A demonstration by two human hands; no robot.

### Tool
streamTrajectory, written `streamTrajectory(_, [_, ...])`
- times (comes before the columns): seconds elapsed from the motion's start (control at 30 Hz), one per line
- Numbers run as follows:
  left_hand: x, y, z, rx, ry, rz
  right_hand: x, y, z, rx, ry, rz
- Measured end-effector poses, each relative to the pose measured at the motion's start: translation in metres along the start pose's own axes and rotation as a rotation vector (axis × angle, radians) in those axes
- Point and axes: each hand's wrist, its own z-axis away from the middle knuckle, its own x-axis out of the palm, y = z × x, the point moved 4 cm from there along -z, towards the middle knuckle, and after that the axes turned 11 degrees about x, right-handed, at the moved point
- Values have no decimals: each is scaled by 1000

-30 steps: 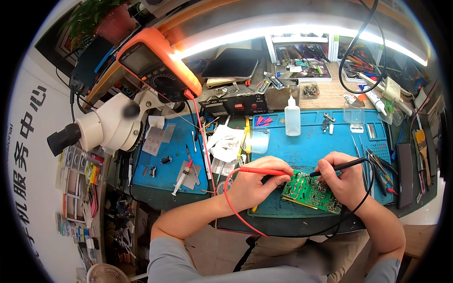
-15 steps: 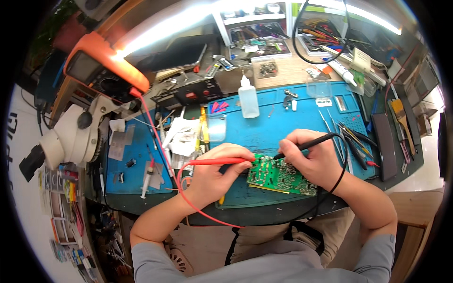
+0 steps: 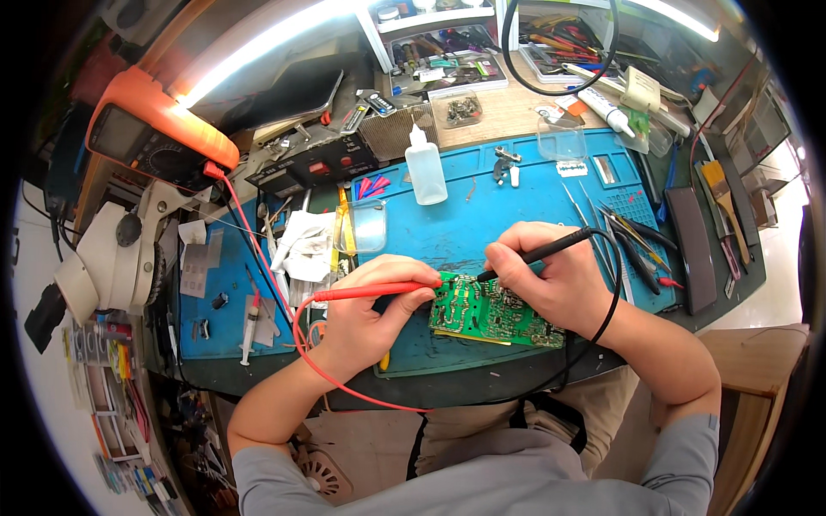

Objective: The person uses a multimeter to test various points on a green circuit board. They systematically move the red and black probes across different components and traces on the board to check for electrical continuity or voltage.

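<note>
head view shows us seated at the blue work mat [image 3: 482, 224], where the green circuit board [image 3: 492, 311] lies near its front edge, between our hands. our left hand [image 3: 372, 311] has fingers clamped on the red probe [image 3: 370, 291], its tip at the board's left edge. our right hand [image 3: 551, 277] pinches the black probe [image 3: 542, 251], tip touching the board's top. a white squeeze bottle [image 3: 426, 172] stands well behind.
</note>
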Motion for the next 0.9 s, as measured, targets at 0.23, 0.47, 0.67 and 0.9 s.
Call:
streamTrajectory(0.23, [0, 0, 0, -18, -9, 5, -1, 1, 0, 9, -1, 12])
streamTrajectory(0.47, [0, 0, 1, -13, -4, 12, 0, 2, 0, 8, -2, 14])
streamTrajectory(0.67, [1, -2, -1, 24, 8, -2, 0, 2, -1, 3, -3, 8])
streamTrajectory(0.9, [1, -1, -1, 16, 5, -8, 0, 1, -1, 0, 4, 9])
